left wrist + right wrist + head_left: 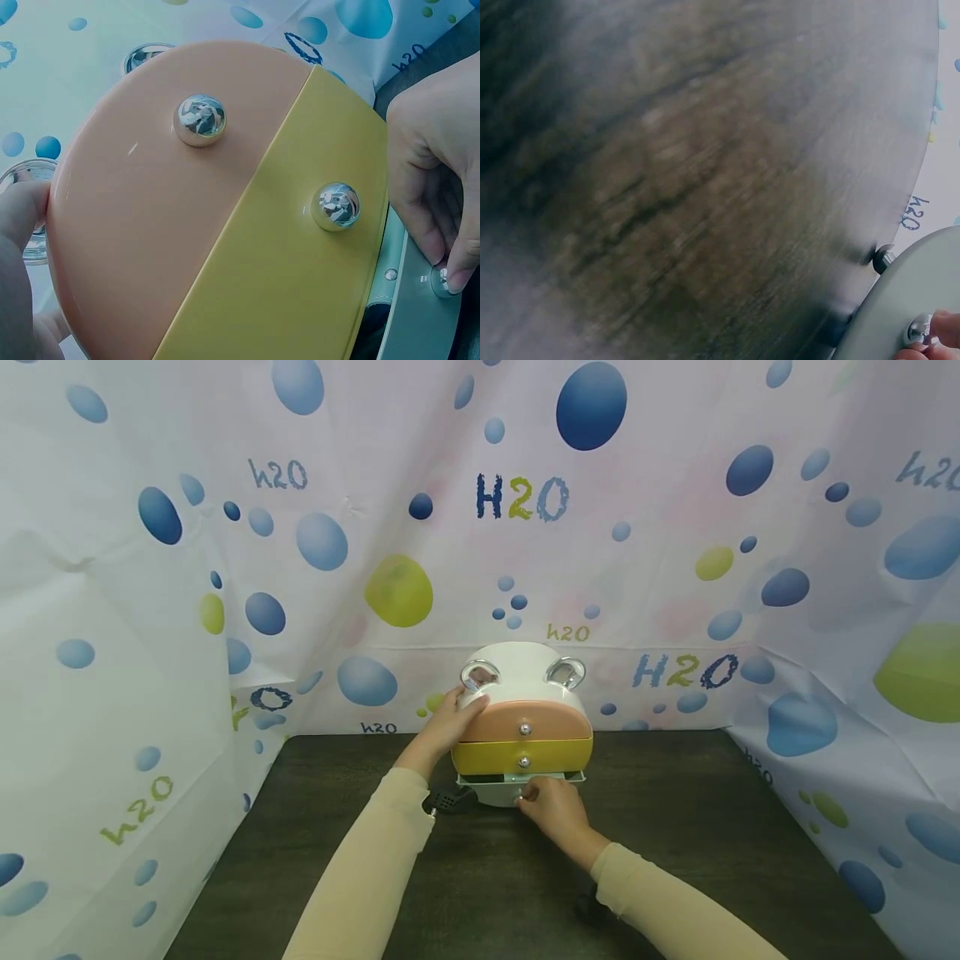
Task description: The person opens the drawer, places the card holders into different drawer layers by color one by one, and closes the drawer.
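A small storage box (517, 672) with a white rounded top and two chrome rings stands upright on the table. Its upper drawer (157, 202) is pink and its middle drawer (300, 255) yellow, both closed with round chrome knobs. The pale green bottom drawer (491, 794) sticks out at the front, with a dark gap behind its face. My left hand (450, 722) rests against the box's left side, thumb at the pink drawer's edge. With thumb and fingers my right hand (557, 810) pinches the chrome knob (919, 330) of the bottom drawer.
Below the box lies a dark wood-grain table (480, 885). A white sheet (465, 435) printed with blue and green drops hangs behind it and along both sides. Something black (450, 800) is strapped at the left wrist.
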Action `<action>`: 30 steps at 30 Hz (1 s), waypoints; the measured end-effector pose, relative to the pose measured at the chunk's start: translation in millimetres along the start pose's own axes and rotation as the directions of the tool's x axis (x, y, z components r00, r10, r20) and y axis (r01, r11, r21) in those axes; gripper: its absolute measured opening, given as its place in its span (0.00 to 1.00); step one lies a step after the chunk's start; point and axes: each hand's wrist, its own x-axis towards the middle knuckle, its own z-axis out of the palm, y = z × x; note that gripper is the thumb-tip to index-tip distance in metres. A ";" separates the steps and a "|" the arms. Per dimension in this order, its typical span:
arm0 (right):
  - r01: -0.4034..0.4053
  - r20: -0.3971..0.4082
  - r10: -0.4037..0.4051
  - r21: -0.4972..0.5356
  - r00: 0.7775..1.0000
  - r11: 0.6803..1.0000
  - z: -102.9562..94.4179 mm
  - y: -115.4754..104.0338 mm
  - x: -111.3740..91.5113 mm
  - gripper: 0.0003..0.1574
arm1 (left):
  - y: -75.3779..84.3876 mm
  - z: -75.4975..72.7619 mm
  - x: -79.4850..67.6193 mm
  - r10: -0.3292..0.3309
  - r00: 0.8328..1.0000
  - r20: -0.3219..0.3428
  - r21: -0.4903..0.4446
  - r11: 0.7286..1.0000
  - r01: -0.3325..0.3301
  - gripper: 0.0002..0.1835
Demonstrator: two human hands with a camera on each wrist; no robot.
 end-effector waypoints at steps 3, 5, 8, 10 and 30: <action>-0.004 -0.001 0.004 0.003 1.000 1.000 0.8 -0.4 0.9 0.09 | 0.3 -0.7 -0.5 0.002 1.000 0.002 -0.007 1.000 -0.002 0.52; -0.005 0.001 0.005 0.004 1.000 1.000 1.3 -0.7 1.3 0.09 | 0.4 -0.9 -0.7 0.004 1.000 0.004 -0.008 1.000 -0.004 0.52; -0.002 -0.001 0.002 0.004 1.000 1.000 1.6 -0.9 1.9 0.09 | 0.9 -1.1 -0.9 0.006 1.000 0.003 -0.004 1.000 -0.006 0.52; 0.003 -0.004 -0.003 0.005 1.000 1.000 1.7 -0.5 2.5 0.09 | 0.8 -0.8 -0.7 0.011 1.000 0.002 0.000 1.000 -0.011 0.53; 0.048 -0.047 -0.049 -0.011 0.998 0.999 7.1 4.7 6.3 0.08 | 2.8 -0.3 -0.7 0.012 1.000 0.000 -0.005 1.000 -0.012 0.50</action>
